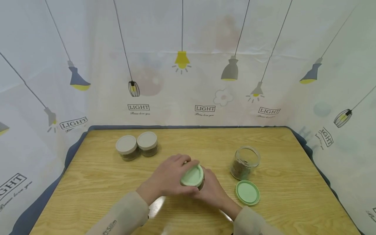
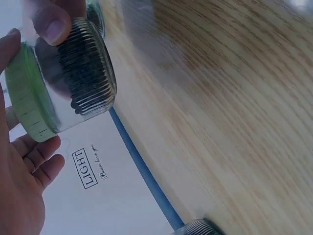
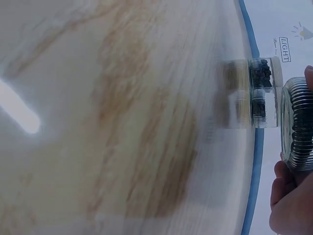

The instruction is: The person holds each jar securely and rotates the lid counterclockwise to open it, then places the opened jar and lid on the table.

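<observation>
A ribbed glass jar [image 2: 90, 68] with dark contents is held up and tilted between both hands, above the front middle of the table. Its pale green screw lid [image 1: 193, 175] is on the mouth. My left hand [image 1: 170, 178] grips that lid, thumb on the near side and fingers around the far side. From the right, my right hand [image 1: 212, 192] holds the glass body; its thumb presses the jar's side in the left wrist view. Seen by the right wrist camera, the ribbed base [image 3: 301, 122] shows beside the right hand's curled fingers.
Right of the hands stands an uncovered glass jar [image 1: 244, 163] with dark brown contents. A second green lid [image 1: 247, 193] lies just in front of it. Two jars with whitish lids [image 1: 126, 145] stand side by side at the back left. A printed cloth [image 1: 188, 94] surrounds the wooden table [image 1: 97, 182].
</observation>
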Motion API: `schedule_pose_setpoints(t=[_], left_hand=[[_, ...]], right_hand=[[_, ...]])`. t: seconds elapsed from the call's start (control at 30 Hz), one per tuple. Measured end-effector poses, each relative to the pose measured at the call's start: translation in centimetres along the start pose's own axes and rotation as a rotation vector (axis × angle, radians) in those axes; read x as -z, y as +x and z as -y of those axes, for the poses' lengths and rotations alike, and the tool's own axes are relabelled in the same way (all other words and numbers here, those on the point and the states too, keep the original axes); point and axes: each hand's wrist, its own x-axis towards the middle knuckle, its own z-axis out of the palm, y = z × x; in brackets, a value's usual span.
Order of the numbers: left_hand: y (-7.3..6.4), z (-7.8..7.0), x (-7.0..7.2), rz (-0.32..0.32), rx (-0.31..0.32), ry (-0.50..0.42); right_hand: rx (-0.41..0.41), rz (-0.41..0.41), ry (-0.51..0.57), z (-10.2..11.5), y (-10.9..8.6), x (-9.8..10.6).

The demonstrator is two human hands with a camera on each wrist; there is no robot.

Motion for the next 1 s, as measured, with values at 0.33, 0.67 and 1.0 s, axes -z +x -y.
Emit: schedule_pose_setpoints(t=[0.33,0.67,1.0], left_hand=[[0.6,-0.4,-1.0,-0.046,-0.147,0.3],[1.0,-1.5,-1.6,-0.102,-0.083,0.447],[0.9,-4.3,-1.7,-0.102,0.15,0.522]], right_hand=[[-0.1,-0.013,-0.008,0.0,-0.4,-0.1],[-0.09,-0.071,-0.1,0.1,-0.4,-0.5],[-0.076,-0.126,-0.131,0.1,-0.8,-1.0]])
